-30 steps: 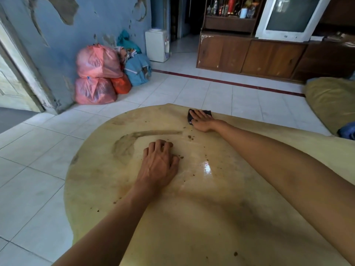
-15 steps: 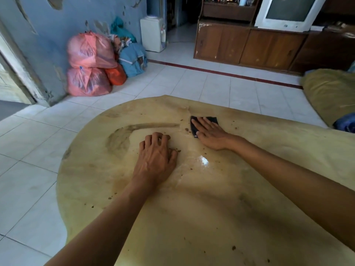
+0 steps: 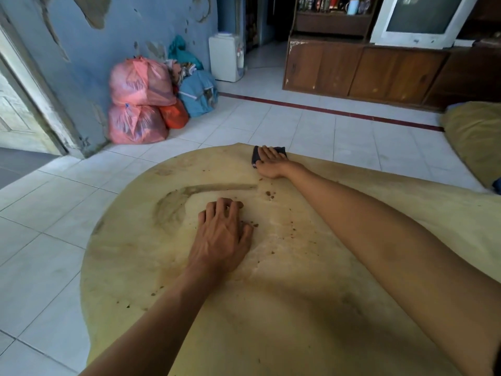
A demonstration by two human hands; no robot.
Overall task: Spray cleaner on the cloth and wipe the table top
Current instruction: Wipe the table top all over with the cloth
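Wiping well calls for keeping the right hand point(image 3: 272, 162) flat, fingers together, on the dark cloth point(image 3: 256, 156) at the table top's point(image 3: 298, 308) far rim, drawing it toward the crumbs point(image 3: 269, 196) while the left hand point(image 3: 221, 237), fingers spread, braces.

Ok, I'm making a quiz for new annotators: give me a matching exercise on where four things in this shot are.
Things:
1. cloth
2. left hand
3. pink bags
4. TV

Places:
A. on the wooden cabinet, top right
B. under the right hand at the table's far edge
C. stacked on the floor against the blue wall
D. flat on the table's middle, beside crumbs

Pairs: 1-B, 2-D, 3-C, 4-A
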